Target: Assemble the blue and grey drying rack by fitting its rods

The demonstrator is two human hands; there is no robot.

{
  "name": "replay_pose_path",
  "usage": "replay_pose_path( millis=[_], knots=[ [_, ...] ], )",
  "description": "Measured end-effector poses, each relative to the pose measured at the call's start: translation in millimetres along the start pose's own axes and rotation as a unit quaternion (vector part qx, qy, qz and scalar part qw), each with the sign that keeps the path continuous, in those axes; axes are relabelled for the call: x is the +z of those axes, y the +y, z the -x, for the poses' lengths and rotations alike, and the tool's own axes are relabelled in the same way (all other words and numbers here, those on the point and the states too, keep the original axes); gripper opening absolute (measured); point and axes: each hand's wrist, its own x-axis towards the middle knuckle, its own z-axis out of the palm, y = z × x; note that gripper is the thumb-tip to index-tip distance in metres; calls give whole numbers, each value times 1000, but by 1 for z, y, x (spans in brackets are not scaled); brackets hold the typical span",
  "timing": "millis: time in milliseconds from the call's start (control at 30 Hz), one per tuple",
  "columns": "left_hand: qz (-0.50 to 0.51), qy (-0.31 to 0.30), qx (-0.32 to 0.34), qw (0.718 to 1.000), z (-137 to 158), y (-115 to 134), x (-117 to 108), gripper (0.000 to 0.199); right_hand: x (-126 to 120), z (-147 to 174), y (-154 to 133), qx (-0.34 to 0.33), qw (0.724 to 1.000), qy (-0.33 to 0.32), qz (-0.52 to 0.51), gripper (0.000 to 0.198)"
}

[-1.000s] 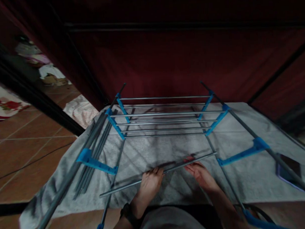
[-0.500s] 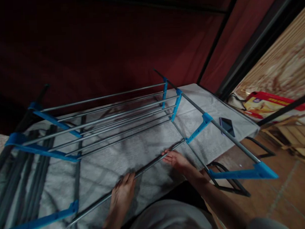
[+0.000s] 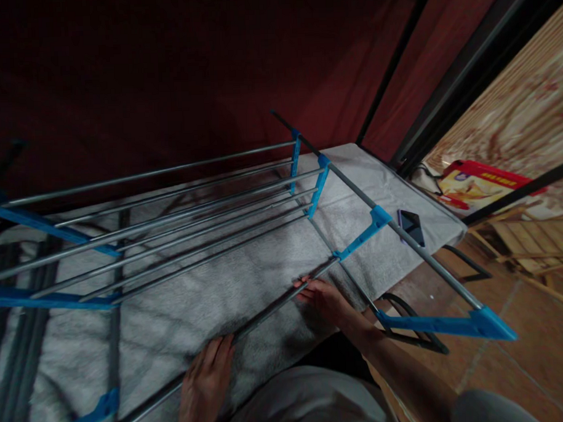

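Across the towel point(image 3: 247, 280), a grey rod point(image 3: 266, 310) ran near-left to far-right; left hand point(image 3: 204, 386) and right hand point(image 3: 324, 299) clasped it, right nearer the bracket point(image 3: 363, 236).

Smooth grey metal rod point(image 3: 266, 307) under both hands, glossy blue plastic brackets point(image 3: 363, 236) just beyond, all over rough, matt grey cloth point(image 3: 183, 300).

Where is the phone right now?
In the head view the phone lies on the grey cloth at the right, near its far right corner, just behind the rack's long right-hand bar.
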Motion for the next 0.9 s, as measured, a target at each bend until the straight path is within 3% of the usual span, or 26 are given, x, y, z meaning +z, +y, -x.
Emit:
replay_pose_path(
  millis=[433,733,900],
  knots=[
    [13,37,23,999,-16,0,-4,33,0,3,2,-6,1000,-7,-9,29],
    [18,38,4,999,-16,2,1,25,11,9,-5,-5,1000,21,-7,43],
    [4,-56,-68,996,-15,16,2,30,16,14,3,41,998,13,34,36]
  ],
)
